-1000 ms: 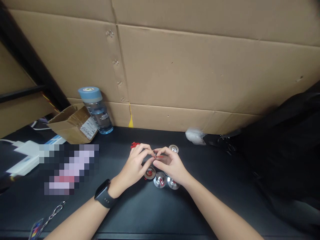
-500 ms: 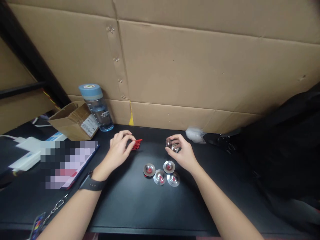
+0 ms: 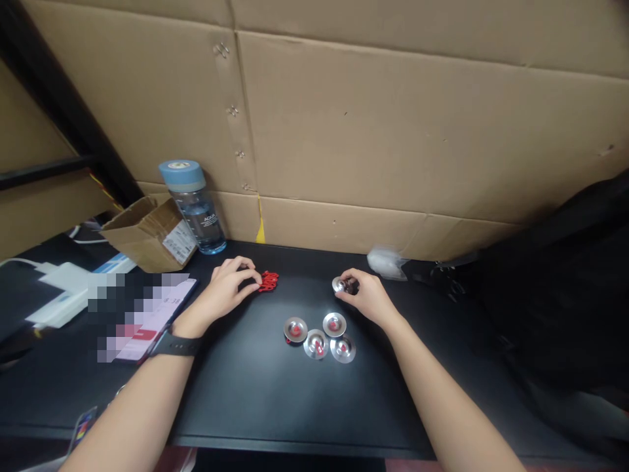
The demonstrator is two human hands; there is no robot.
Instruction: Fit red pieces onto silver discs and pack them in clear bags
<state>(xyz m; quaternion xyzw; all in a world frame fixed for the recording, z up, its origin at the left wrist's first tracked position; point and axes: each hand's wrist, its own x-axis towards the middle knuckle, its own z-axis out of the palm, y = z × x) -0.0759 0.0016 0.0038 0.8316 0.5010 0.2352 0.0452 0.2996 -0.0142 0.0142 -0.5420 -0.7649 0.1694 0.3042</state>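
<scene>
R hand (image 3: pixel 366 295) w/ metal disc (image 3: pixel 338 284)

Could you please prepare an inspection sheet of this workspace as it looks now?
Surface: black tabletop, reflecting light.
Items at hand: red cord bunched up; four metal discs grouped, red at their centres; another disc behind them.
Clutter: open cardboard box, blue-lidded bottle, partly pixelated phone, clear plastic packet.
Grips: bare hands; left grip at the cord, right grip at the disc behind; firmness unclear.
Cables: white cable by a white power strip.
Surroundings: cardboard panel behind, dark fabric item at right.
</scene>
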